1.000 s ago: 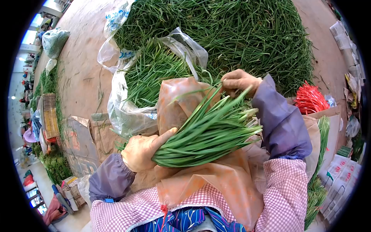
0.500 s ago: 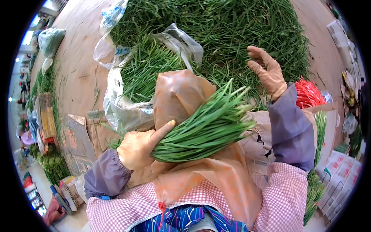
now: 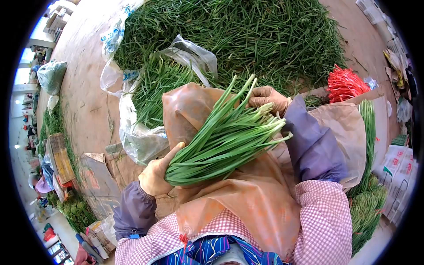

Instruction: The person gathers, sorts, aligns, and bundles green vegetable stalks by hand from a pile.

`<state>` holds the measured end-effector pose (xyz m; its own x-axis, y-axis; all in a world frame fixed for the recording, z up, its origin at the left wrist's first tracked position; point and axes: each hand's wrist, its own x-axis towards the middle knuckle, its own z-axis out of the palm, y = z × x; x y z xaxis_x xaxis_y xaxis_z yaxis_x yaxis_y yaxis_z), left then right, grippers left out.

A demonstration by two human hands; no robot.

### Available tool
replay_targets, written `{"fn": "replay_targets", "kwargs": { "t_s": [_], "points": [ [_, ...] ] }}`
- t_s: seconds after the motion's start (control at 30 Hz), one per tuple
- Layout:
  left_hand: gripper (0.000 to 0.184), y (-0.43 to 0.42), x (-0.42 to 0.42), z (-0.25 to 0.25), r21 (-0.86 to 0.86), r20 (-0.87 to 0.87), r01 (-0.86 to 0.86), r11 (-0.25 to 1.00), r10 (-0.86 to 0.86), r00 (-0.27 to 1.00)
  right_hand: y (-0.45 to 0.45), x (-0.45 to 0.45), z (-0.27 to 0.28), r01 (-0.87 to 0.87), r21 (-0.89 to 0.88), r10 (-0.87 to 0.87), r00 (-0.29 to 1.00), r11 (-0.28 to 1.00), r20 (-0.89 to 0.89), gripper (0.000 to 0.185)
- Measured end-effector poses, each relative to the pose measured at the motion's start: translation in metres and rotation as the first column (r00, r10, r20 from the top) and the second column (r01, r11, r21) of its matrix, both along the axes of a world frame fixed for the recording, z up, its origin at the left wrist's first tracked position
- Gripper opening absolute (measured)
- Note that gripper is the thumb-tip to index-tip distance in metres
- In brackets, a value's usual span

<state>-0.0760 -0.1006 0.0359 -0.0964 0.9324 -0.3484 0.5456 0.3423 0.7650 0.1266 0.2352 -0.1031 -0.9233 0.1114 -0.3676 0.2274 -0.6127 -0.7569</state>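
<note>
A loose bunch of green garlic chives [image 3: 216, 148] lies slantwise across my lap, its pale cut ends up and to the right. My left hand [image 3: 159, 174], in a tan glove, is closed round the leafy lower left of the bunch, thumb on top. A few stems stand up apart from the rest near the top. Behind these, my gloved right hand [image 3: 270, 100] is curled at the stem ends; its fingertips are partly hidden, and it seems to pinch some stems. Under the bunch is a translucent orange-brown plastic apron [image 3: 247, 203] over my knees.
A large heap of loose chives [image 3: 229, 39] covers the floor ahead, with a clear plastic sheet [image 3: 132, 128] at its left. Red ties [image 3: 346, 84] lie to the right. Tied bunches [image 3: 366, 212] stand by my right side. Flattened cardboard [image 3: 95, 176] lies at the left.
My right hand has come down and left from above the heap to the stem ends. A few stems now stick up from the bunch. My left hand still holds the leafy part.
</note>
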Motion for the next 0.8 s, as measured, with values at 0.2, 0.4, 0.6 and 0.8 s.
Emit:
{"fn": "replay_targets", "kwargs": {
  "t_s": [0.2,0.4,0.6,0.8],
  "points": [
    [0.092,-0.001,0.001,-0.006,0.065,-0.025,-0.01,0.998,0.012,1.0,0.046,0.034,-0.009,0.636,0.197,-0.644,0.765,0.746,-0.03,0.016],
    [0.092,-0.001,0.001,-0.006,0.058,-0.011,-0.02,0.998,0.02,1.0,0.019,0.038,0.059,0.457,0.42,-0.481,0.875,0.784,-0.055,0.015],
    [0.092,-0.001,0.003,-0.004,0.051,-0.014,-0.037,0.998,0.038,0.999,-0.017,0.036,0.119,0.104,0.937,-0.05,0.994,0.334,-0.093,0.027],
    [0.092,-0.002,0.005,-0.001,0.056,0.002,-0.046,0.997,0.046,0.999,-0.027,0.026,0.1,0.297,0.93,0.125,0.953,-0.218,-0.275,0.024]
  ]
}}
